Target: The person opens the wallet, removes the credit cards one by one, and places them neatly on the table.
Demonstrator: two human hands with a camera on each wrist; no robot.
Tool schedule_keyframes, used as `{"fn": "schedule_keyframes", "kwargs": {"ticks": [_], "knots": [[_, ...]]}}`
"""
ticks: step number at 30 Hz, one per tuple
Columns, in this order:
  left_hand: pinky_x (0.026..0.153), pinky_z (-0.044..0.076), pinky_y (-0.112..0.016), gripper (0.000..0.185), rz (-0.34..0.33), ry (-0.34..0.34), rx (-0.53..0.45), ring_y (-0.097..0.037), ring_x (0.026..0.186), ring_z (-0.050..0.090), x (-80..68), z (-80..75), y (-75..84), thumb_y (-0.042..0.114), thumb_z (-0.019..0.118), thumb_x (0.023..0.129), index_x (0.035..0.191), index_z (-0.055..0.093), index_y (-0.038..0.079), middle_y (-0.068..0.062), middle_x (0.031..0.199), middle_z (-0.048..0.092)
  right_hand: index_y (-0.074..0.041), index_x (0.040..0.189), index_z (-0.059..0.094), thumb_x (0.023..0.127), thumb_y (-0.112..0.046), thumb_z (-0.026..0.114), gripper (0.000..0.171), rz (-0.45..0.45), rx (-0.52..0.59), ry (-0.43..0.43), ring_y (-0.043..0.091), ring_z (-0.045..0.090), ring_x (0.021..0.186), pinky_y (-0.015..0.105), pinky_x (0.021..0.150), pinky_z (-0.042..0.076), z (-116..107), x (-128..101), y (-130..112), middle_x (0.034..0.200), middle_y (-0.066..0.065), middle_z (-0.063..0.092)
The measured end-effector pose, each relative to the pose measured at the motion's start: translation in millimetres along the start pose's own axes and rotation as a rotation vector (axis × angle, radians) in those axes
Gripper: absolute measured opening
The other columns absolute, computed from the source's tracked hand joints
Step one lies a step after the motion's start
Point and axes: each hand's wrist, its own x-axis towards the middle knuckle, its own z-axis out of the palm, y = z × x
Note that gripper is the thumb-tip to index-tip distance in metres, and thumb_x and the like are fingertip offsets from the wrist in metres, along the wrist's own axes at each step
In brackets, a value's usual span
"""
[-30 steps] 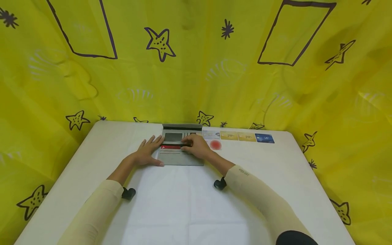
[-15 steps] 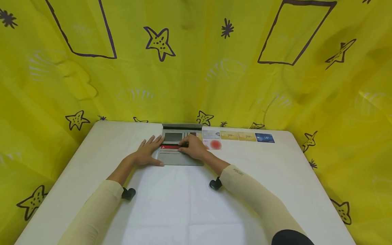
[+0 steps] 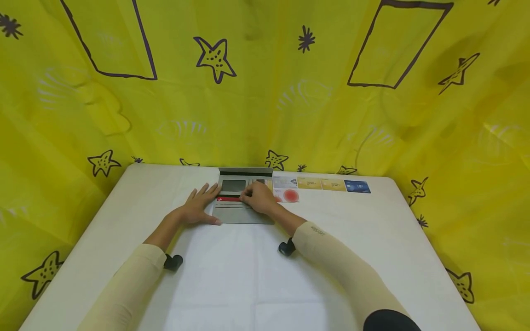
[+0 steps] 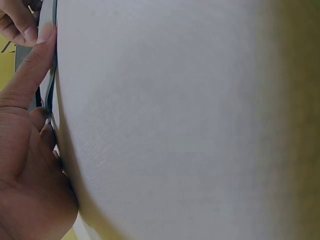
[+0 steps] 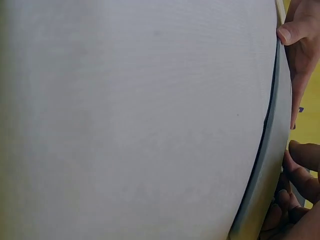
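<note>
A grey wallet (image 3: 244, 216) lies unfolded at the far edge of the table, with card slots and a dark window pocket (image 3: 233, 185) showing. A red card (image 3: 228, 199) with a small white mark sits across its middle, below a black strip. My left hand (image 3: 196, 207) rests on the wallet's left edge, fingers spread and thumb at the near corner. My right hand (image 3: 260, 197) pinches at the red card with thumb and fingertips, covering its right part. In the right wrist view its curled fingers (image 5: 295, 172) show beyond the wallet's near edge (image 5: 270, 150).
Right of the wallet, a row holds a pale card (image 3: 285, 182), two gold cards (image 3: 309, 183) and a blue card (image 3: 358, 186). A white card with a red circle (image 3: 291, 196) lies below the pale one. Behind the white table (image 3: 248, 276) hangs a yellow curtain (image 3: 256, 115).
My right hand has slid a little left along the red card, its thumb and fingertips drawing closer together. The left hand and the wallet have stayed in place.
</note>
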Motion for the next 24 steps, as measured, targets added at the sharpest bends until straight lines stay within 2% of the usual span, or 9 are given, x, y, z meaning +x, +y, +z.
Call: {"fn": "schedule_keyframes", "kwargs": {"ticks": [9, 14, 24], "knots": [[0.122, -0.009, -0.065, 0.118, 0.026, 0.009, -0.009, -0.046, 0.158, -0.005, -2.7, -1.7, 0.2, 0.051, 0.086, 0.083, 0.167, 0.018, 0.002, -0.021, 0.174, 0.008, -0.011, 0.091, 0.082, 0.099, -0.019, 0.077, 0.012, 0.061, -0.034, -0.006, 0.014, 0.058, 0.078, 0.027, 0.069, 0.047, 0.4, 5.4, -4.9, 0.083, -0.003, 0.071], [0.122, -0.009, -0.066, 0.119, 0.050, 0.027, -0.024, -0.047, 0.158, -0.005, -4.6, -3.4, 0.5, 0.053, 0.086, 0.082, 0.166, 0.019, 0.001, -0.022, 0.174, 0.009, -0.010, 0.091, 0.082, 0.099, -0.019, 0.076, 0.014, 0.076, -0.016, -0.010, 0.014, 0.058, 0.076, 0.026, 0.066, 0.046, -0.9, 6.5, -5.9, 0.084, -0.003, 0.072], [0.123, -0.009, -0.064, 0.117, 0.002, 0.007, -0.005, -0.045, 0.159, -0.005, -2.6, -1.0, 1.1, 0.050, 0.086, 0.083, 0.167, 0.019, 0.003, -0.021, 0.174, 0.009, -0.007, 0.092, 0.082, 0.100, -0.020, 0.075, 0.017, 0.121, 0.043, -0.006, 0.016, 0.057, 0.078, 0.026, 0.066, 0.045, -2.9, 5.9, -7.0, 0.086, -0.001, 0.071]]}}
